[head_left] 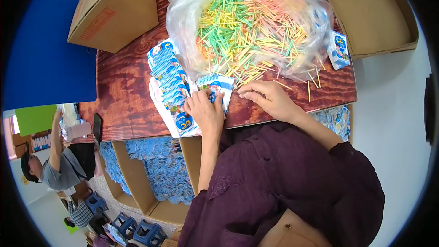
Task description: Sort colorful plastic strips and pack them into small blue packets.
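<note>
My left hand (206, 110) holds a small blue-and-white packet (222, 82) against the table, its fingers bent over the lower part. Just to the right, my right hand (270, 100) has its thumb and fingertips pinched together near the packet's edge. What they hold, if anything, is too small to make out. Beyond both hands, a large clear plastic bag (185, 23) lies spread around a heap of thin green, yellow and pink sticks (247, 27). Overlapping blue-and-white packets (171, 82) form a row beside my left hand.
A cardboard box (119, 13) stands at the far left; another, open carton (375, 13) is at the far right. One small blue box (339, 50) sits by the table's right edge. Below the table, cartons hold many blue packets (167, 174). A person (64, 169) works at the left.
</note>
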Demonstrator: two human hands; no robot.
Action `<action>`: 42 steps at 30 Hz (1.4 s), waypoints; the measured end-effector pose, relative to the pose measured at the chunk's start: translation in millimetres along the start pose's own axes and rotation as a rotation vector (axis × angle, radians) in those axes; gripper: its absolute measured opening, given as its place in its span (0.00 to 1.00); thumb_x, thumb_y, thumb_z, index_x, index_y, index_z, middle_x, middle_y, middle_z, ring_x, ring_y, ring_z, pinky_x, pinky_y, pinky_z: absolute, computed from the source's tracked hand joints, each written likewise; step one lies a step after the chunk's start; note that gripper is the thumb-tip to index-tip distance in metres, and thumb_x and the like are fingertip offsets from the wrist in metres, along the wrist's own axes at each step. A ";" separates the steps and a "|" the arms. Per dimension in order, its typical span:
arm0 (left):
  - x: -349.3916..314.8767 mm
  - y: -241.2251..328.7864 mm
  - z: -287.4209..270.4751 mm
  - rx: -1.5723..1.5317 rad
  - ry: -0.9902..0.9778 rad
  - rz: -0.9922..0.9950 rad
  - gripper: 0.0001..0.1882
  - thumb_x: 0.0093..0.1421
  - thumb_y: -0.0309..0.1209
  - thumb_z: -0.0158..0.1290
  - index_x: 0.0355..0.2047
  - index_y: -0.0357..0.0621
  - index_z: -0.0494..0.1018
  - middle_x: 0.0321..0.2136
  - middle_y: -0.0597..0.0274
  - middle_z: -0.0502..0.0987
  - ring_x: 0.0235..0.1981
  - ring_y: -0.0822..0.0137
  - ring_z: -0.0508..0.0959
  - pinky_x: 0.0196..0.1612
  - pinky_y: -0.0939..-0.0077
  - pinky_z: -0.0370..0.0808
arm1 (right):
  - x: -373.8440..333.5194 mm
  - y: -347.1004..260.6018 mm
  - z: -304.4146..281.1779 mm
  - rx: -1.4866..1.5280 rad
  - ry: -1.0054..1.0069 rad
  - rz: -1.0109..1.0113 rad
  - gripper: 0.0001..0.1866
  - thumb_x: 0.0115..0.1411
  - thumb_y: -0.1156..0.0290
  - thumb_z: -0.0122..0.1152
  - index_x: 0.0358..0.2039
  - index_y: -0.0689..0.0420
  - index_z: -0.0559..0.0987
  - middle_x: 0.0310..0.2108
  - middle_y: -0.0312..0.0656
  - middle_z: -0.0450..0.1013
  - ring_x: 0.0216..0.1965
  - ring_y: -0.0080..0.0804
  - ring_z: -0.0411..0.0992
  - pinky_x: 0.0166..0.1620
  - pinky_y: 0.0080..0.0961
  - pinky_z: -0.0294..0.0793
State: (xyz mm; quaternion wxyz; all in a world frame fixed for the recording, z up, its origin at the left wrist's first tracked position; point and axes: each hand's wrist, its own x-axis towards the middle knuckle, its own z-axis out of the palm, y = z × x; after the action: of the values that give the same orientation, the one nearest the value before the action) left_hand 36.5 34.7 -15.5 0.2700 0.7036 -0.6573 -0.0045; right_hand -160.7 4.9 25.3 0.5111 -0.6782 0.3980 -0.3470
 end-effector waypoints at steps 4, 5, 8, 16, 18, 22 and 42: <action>-2.5 -3.2 8.1 0.024 0.028 -0.005 0.10 0.53 0.34 0.59 0.30 0.44 0.70 0.30 0.59 0.70 0.37 0.56 0.68 0.46 0.61 0.59 | 0.3 0.3 -3.6 0.028 -0.017 0.028 0.09 0.61 0.72 0.53 0.39 0.62 0.77 0.32 0.45 0.76 0.35 0.37 0.75 0.39 0.28 0.72; -3.7 -3.6 7.6 0.022 0.036 0.002 0.10 0.53 0.33 0.59 0.31 0.44 0.70 0.30 0.59 0.71 0.37 0.56 0.69 0.47 0.60 0.58 | 0.3 1.3 -3.4 0.029 -0.022 0.034 0.09 0.61 0.72 0.53 0.39 0.62 0.77 0.32 0.45 0.76 0.36 0.37 0.75 0.40 0.28 0.72; -8.9 -2.2 2.4 0.001 0.084 0.037 0.09 0.53 0.31 0.58 0.32 0.44 0.71 0.33 0.60 0.72 0.40 0.57 0.70 0.52 0.57 0.58 | 5.5 9.3 3.8 -0.021 -0.005 -0.032 0.10 0.59 0.71 0.54 0.39 0.62 0.76 0.34 0.46 0.74 0.35 0.39 0.75 0.39 0.31 0.72; -31.0 -43.1 -32.0 0.036 0.189 -0.265 0.42 0.49 0.32 0.61 0.60 0.35 0.52 0.60 0.40 0.55 0.62 0.49 0.55 0.63 0.49 0.47 | 48.4 12.6 36.2 -0.608 0.078 -0.246 0.25 0.47 0.67 0.66 0.45 0.60 0.72 0.38 0.44 0.68 0.44 0.42 0.66 0.46 0.35 0.67; -34.4 -54.9 -31.6 0.039 -0.042 -0.377 0.52 0.49 0.33 0.61 0.65 0.29 0.39 0.65 0.40 0.47 0.66 0.48 0.49 0.66 0.48 0.39 | 57.0 13.8 44.8 -0.714 0.063 -0.294 0.32 0.40 0.66 0.71 0.46 0.62 0.71 0.39 0.45 0.66 0.45 0.43 0.64 0.47 0.36 0.65; -21.2 -63.4 -28.4 0.031 -0.062 -0.236 0.48 0.53 0.32 0.58 0.64 0.27 0.40 0.64 0.36 0.48 0.66 0.47 0.51 0.66 0.47 0.38 | 65.0 16.1 54.1 -0.755 0.085 -0.311 0.31 0.37 0.69 0.70 0.45 0.61 0.71 0.37 0.45 0.65 0.44 0.43 0.64 0.46 0.38 0.65; -0.7 -53.9 -23.5 -0.170 0.112 -0.228 0.45 0.51 0.24 0.57 0.64 0.29 0.42 0.48 0.33 0.63 0.49 0.40 0.66 0.52 0.56 0.64 | 151.8 0.3 121.1 -0.641 -0.066 -0.276 0.09 0.49 0.73 0.60 0.31 0.59 0.74 0.34 0.47 0.68 0.36 0.48 0.72 0.36 0.41 0.71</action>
State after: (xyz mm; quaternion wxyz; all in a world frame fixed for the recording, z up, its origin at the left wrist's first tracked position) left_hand 94.6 43.6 -16.4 0.3626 0.7475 -0.5542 -0.0517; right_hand 12.6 -80.5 6.1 0.2328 -0.8625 0.3747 -0.2481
